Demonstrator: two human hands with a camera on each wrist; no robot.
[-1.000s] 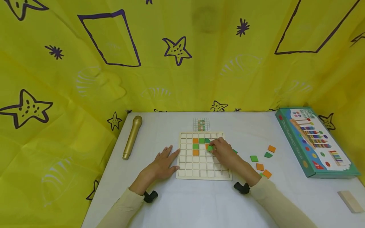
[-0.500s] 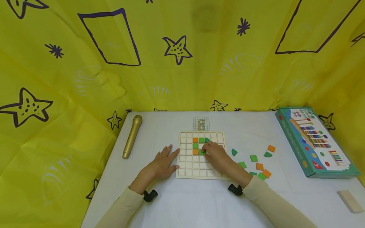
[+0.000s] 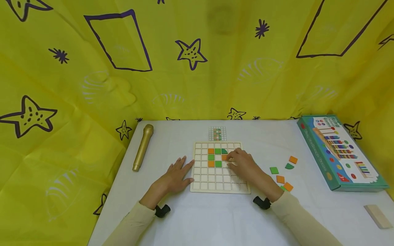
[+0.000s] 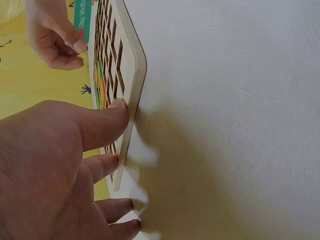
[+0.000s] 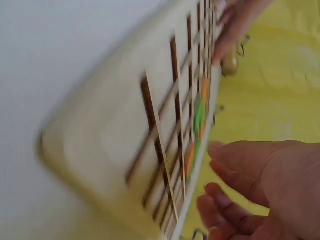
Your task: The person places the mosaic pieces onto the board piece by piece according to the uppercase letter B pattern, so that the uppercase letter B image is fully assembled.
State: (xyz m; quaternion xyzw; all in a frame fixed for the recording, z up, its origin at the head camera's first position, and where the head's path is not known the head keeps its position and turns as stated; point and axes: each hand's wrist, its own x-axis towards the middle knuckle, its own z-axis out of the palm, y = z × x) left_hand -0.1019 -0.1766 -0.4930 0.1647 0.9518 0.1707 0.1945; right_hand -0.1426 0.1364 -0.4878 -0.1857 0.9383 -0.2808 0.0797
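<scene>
A pale wooden grid board (image 3: 203, 187) lies flat on the table with several orange and green tiles set in its squares. One of them is a green square tile (image 3: 218, 164) in the third filled row. My right hand (image 3: 243, 164) hovers over the board's right side, its fingertips beside an orange tile (image 3: 225, 157). In the right wrist view its thumb and fingers (image 5: 235, 165) are apart with nothing between them. My left hand (image 3: 175, 176) rests at the board's left edge, fingers spread, thumb (image 4: 107, 125) touching the rim.
Behind the board lies a small printed pattern card (image 3: 217, 133). Loose tiles, such as a green square (image 3: 274, 170) and an orange one (image 3: 293, 160), lie to the right. A gold microphone (image 3: 143, 148), a boxed game (image 3: 341, 153) and a wooden block (image 3: 378, 217) are farther out.
My right hand carried the green square tile leftward and set it in the grid beside the lower orange tile. It then let go and moved back to the right.
</scene>
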